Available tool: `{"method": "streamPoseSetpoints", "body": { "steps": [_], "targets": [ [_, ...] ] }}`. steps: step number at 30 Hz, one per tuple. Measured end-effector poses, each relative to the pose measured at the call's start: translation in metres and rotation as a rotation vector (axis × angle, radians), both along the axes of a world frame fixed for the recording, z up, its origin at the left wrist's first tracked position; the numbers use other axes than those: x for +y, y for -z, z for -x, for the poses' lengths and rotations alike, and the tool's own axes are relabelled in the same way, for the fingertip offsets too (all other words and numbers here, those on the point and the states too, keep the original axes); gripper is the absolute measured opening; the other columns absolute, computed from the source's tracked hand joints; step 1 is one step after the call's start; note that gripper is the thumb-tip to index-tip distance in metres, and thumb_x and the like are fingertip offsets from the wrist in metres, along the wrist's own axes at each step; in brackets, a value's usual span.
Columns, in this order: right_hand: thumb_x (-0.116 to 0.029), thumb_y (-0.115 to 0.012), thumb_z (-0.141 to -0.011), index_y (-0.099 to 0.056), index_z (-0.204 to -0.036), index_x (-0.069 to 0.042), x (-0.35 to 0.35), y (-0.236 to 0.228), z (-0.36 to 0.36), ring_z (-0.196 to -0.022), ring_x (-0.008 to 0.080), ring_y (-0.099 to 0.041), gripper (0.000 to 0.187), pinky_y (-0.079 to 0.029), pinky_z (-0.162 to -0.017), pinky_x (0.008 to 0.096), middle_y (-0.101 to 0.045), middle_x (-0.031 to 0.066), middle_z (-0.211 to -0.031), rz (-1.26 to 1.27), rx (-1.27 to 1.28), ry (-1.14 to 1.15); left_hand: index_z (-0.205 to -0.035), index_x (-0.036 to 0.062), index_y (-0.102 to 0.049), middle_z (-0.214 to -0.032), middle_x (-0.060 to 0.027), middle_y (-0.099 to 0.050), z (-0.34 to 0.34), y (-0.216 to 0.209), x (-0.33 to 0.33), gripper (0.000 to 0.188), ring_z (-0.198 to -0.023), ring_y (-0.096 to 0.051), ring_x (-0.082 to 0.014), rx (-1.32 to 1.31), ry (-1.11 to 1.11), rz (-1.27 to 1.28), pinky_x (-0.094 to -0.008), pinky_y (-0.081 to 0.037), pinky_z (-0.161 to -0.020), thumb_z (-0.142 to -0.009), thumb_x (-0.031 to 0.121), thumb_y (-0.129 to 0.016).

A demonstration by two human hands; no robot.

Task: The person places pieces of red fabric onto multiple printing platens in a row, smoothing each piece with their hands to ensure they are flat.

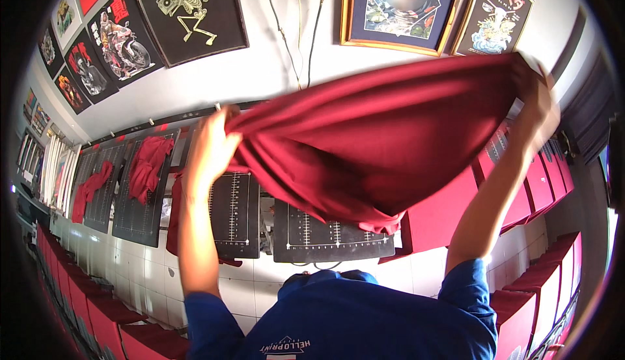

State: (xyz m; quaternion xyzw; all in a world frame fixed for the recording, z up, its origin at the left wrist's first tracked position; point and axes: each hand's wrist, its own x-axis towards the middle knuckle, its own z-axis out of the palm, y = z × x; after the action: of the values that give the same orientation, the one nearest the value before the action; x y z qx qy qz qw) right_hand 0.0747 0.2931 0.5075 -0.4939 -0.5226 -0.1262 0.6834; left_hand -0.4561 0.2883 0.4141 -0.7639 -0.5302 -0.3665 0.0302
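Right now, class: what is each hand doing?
Left hand: closed, gripping the dark red shirt.
Right hand: closed on the same shirt.

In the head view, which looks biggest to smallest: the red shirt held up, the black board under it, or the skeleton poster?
1. Red shirt, though it is nearest the camera.
2 and 3. Black board and skeleton poster look alike; I won't rank them.

We hold the shirt (377,138) stretched between our left hand (211,145) and right hand (537,109), above the platen (319,236) directly before us. A second platen (234,213) lies just to its left, and further left two more carry a crumpled shirt (148,165) and another garment (91,187). Framed prints (189,8) hang on the wall behind.
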Motion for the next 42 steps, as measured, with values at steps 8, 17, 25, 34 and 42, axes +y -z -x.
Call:
{"method": "streamPoseSetpoints", "body": {
  "steps": [8, 17, 25, 34, 42],
  "targets": [
    [-0.01, -0.044, -0.1, -0.065, -0.12, 0.006, 0.076, -0.013, -0.042, -0.091, 0.0231, -0.07, 0.033, -0.056, -0.081, 0.0314, -0.072, 0.0207, -0.103, -0.078, 0.165, -0.29, -0.111, 0.0016, -0.065, -0.088, -0.0134, -0.07, 0.042, -0.106, 0.056, 0.02, -0.072, -0.065, -0.0242, 0.021, -0.14, -0.227, -0.034, -0.05, -0.068, -0.091, 0.004, -0.065],
    [-0.01, -0.051, -0.096, -0.066, -0.111, 0.003, -0.198, 0.047, -0.033, -0.089, 0.02, -0.063, 0.025, -0.051, -0.078, 0.0303, -0.066, 0.0141, -0.101, 0.07, 0.07, -0.177, -0.097, -0.0027, -0.065, -0.099, -0.0069, -0.067, 0.062, -0.019, -0.16, 0.016, -0.096, -0.062, -0.0181, -0.272, -0.34, -0.172, -0.0313, -0.049, -0.087, -0.082, 0.0, -0.06],
    [-0.011, -0.055, -0.092, -0.068, -0.097, 0.0, -0.238, 0.236, -0.033, -0.069, 0.0133, -0.06, 0.018, -0.05, -0.061, 0.0266, -0.063, 0.0055, -0.083, 0.572, 0.743, -0.364, -0.098, -0.005, -0.066, -0.087, -0.0198, -0.064, 0.043, 0.141, -0.183, 0.03, -0.081, -0.064, -0.0356, -0.241, -0.142, 0.189, -0.0402, -0.052, -0.078, -0.072, -0.009, -0.052],
    [-0.02, -0.058, -0.097, -0.071, -0.115, -0.002, -0.298, 0.357, -0.039, -0.082, 0.0195, -0.072, 0.028, -0.058, -0.063, 0.0348, -0.072, 0.0087, -0.1, 1.922, 0.562, -0.443, -0.12, 0.011, -0.068, -0.111, -0.018, -0.065, 0.043, 0.253, -0.248, 0.043, -0.11, -0.059, -0.0372, 0.146, -0.131, 0.87, -0.0458, -0.047, -0.097, -0.078, 0.014, -0.075],
    [-0.047, -0.045, -0.104, -0.058, -0.132, -0.003, -0.171, 0.47, 0.017, -0.087, 0.024, -0.065, 0.054, -0.049, -0.076, 0.035, -0.069, 0.0089, -0.102, 1.447, 0.802, -0.775, -0.151, 0.0024, -0.037, -0.154, -0.0151, -0.042, -0.021, 0.343, -0.125, 0.06, -0.144, -0.036, -0.0297, -0.569, -0.027, 0.752, -0.0407, -0.028, -0.119, -0.108, 0.045, -0.033]
  ]
}}
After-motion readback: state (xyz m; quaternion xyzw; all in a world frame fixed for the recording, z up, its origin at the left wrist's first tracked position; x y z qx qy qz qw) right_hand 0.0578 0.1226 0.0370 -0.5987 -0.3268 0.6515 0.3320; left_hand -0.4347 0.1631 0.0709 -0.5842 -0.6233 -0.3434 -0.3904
